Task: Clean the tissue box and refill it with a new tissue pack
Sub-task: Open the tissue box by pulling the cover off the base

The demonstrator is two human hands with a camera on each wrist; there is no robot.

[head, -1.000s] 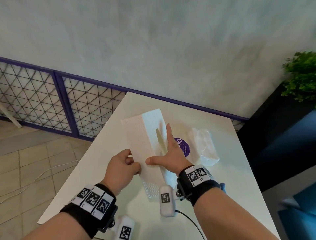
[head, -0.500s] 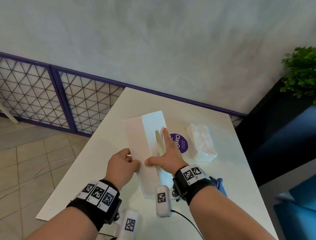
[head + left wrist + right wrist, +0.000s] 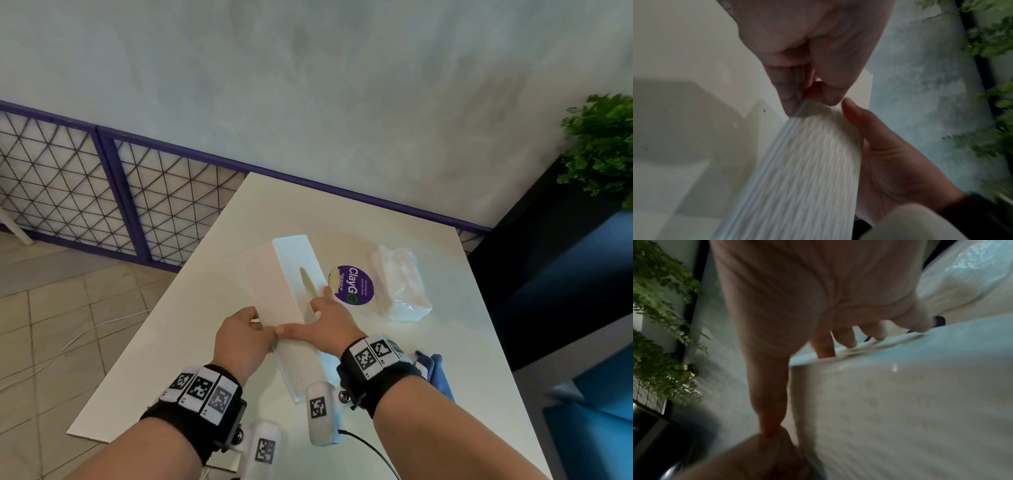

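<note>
A long white ribbed tissue box [image 3: 286,281] lies on the white table [image 3: 342,212], its top slot [image 3: 308,291] facing up. My left hand [image 3: 245,334] pinches the box's near left edge, thumb against curled fingers [image 3: 791,97]. My right hand [image 3: 322,318] lies flat on the box top beside the slot. Its thumb [image 3: 857,120] stretches left to meet the left hand, and its fingertips [image 3: 824,350] reach the box's right edge. A new tissue pack [image 3: 400,284] in clear wrap lies to the right, apart from both hands.
A round purple sticker [image 3: 356,284] sits on the table between box and pack. A blue cloth [image 3: 436,371] lies by my right wrist. A purple mesh railing [image 3: 102,192] runs along the left, and a dark planter with a green plant [image 3: 603,150] stands on the right.
My right hand has slid back along the box top towards me, fingertips now beside the slot's near part. The left hand keeps its pinch. The head view has shifted slightly.
</note>
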